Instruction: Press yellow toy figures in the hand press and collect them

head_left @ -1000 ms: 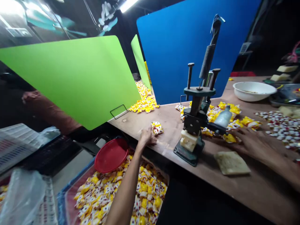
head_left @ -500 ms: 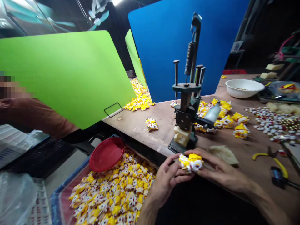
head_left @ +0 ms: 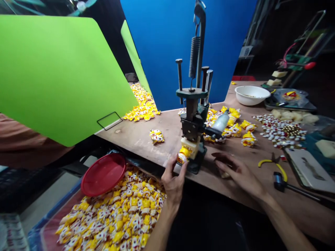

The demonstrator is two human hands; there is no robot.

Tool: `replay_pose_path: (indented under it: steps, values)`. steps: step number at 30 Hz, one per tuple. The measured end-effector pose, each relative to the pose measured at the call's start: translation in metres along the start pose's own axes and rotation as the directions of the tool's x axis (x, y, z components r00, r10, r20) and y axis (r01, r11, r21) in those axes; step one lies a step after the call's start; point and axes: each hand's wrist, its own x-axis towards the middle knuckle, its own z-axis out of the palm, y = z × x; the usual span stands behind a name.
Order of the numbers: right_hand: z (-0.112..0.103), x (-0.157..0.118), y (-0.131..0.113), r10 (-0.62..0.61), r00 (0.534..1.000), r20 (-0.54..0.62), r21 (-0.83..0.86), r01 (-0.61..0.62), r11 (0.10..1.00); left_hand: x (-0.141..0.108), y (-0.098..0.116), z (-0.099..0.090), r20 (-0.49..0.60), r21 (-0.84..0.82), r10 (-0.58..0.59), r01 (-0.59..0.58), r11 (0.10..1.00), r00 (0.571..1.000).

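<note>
Between thumb and fingers, my left hand point(head_left: 174, 183) grips a small yellow and white lion-head figure point(head_left: 183, 155). The figure is up against the cream block point(head_left: 190, 145) at the foot of a hand press point(head_left: 192, 122); whether it sits in the block I cannot tell. My right hand point(head_left: 237, 172) holds nothing I can see, its fingers apart and curved, low over the table right of the press base. A handle with a pale grip point(head_left: 220, 122) sticks out from the press. One more yellow and white figure point(head_left: 156, 136) lies on the table to the left.
A tub point(head_left: 47, 212) heaped with such figures and a red bowl point(head_left: 103, 174) stand at lower left. Yellow-handled pliers point(head_left: 282, 172), a phone point(head_left: 309, 169), small white and red parts point(head_left: 277, 130) and a white bowl point(head_left: 252, 96) are on the right. Green point(head_left: 57, 76) and blue point(head_left: 162, 62) panels rise behind.
My left hand has carried the figure forward to the press block. My right hand has let go of it and moved apart to the right. The view has turned right.
</note>
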Motion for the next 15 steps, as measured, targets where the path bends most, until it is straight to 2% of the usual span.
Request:
replay_pose_path:
  steps: [2, 5, 8, 9, 10, 13, 15]
  values:
    - [-0.011, -0.001, 0.0, 0.005, 1.0, -0.018, -0.017, -0.005, 1.0, 0.002, -0.005, 0.015, 0.011, 0.067, 0.087, -0.088, 0.994, 0.996]
    - [-0.026, 0.007, -0.003, -0.019, 0.999, -0.05, -0.044, 0.017, 0.999, 0.004, -0.007, 0.031, 0.021, 0.097, 0.146, -0.147, 0.984, 0.989]
    - [-0.039, 0.039, -0.019, -0.035, 0.955, -0.294, 0.103, 0.068, 0.992, 0.004, -0.007, 0.039, 0.021, 0.066, 0.152, -0.153, 0.986, 0.988]
    - [-0.042, 0.055, -0.029, -0.003, 0.938, -0.348, 0.212, 0.081, 0.974, 0.005, -0.007, 0.042, 0.019, 0.047, 0.144, -0.145, 0.988, 0.989]
    - [-0.046, 0.073, -0.043, 0.053, 0.936, -0.349, 0.337, 0.072, 0.939, 0.005, -0.008, 0.045, 0.017, 0.033, 0.131, -0.132, 0.991, 0.991]
    - [-0.054, 0.119, -0.107, 0.18, 0.969, -0.168, 0.584, -0.05, 0.811, 0.008, -0.009, 0.054, 0.004, 0.105, 0.04, -0.04, 0.994, 0.999]
    - [-0.053, 0.131, -0.154, 0.151, 0.973, -0.172, 0.629, -0.01, 0.777, 0.009, -0.008, 0.059, -0.008, 0.18, -0.036, 0.037, 0.983, 0.999]
